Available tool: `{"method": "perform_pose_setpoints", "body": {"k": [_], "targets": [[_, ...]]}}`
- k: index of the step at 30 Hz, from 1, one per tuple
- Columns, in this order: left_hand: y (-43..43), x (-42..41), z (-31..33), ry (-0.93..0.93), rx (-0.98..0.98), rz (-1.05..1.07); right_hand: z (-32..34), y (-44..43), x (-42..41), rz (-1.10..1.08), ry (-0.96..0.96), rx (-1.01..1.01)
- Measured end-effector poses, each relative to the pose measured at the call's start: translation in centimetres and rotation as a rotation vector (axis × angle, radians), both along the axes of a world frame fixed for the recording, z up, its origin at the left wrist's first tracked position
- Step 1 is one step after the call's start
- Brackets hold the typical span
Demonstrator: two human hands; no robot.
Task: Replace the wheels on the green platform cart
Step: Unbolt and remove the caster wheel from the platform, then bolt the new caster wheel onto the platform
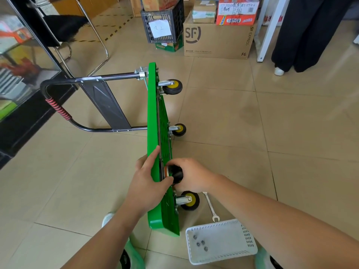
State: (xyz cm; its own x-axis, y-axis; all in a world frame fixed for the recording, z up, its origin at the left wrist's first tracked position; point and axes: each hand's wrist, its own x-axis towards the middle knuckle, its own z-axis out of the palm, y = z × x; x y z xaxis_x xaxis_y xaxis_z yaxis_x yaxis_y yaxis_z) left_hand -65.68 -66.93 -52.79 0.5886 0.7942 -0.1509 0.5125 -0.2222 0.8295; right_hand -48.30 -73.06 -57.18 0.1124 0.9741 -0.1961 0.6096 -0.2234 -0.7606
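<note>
The cart lies tipped on its long edge on the floor, running away from the hands, its underside facing right and its handle stretched out to the left. Its near end sits between the 2 forearms.

3 yellow wheels are bolted to the underside: 2 beyond the hands, 1 just below the right wrist. The 4th corner is the one being worked on.

The left hand clamps the top edge of the deck, index finger laid straight along it and thumb hooked over toward the underside. The right hand is wrapped around a black wheel and holds it against the underside, right beside the left thumb.

I judge the step to be seating this replacement wheel on its mount. Whether its plate is lined up on the bolts cannot be seen; the fingers hide it.

A white basket stands on the floor nearer the body than the right hand, under the right forearm. A wrench lies between the basket and the right wrist. 4 nuts sit in the basket.

The next move likely calls for keeping the wheel pressed in place with 1 hand while the other fetches a nut, threads it by finger, then takes the wrench.
</note>
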Motion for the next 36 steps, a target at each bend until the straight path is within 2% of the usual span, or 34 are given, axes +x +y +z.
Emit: {"method": "perform_pose_setpoints", "body": {"k": [11, 20, 28, 36], "targets": [[0.6, -1.8, -1.3, -0.061, -0.090, -0.107, -0.3, -0.8, 0.7, -0.050, 0.027, 0.004], [-0.6, -2.9, -1.8, -0.007, -0.005, -0.117, -1.3, -3.3, 2.5, -0.118, -0.026, 0.023], [-1.7, -3.5, -1.8, -0.032, -0.015, -0.119, -6.8, -7.0, 3.9, -0.342, 0.054, -0.126], [-2.3, -3.4, -1.3, -0.042, -0.018, -0.105, -15.4, -8.7, 5.2, -0.693, -0.039, -0.333]]}}
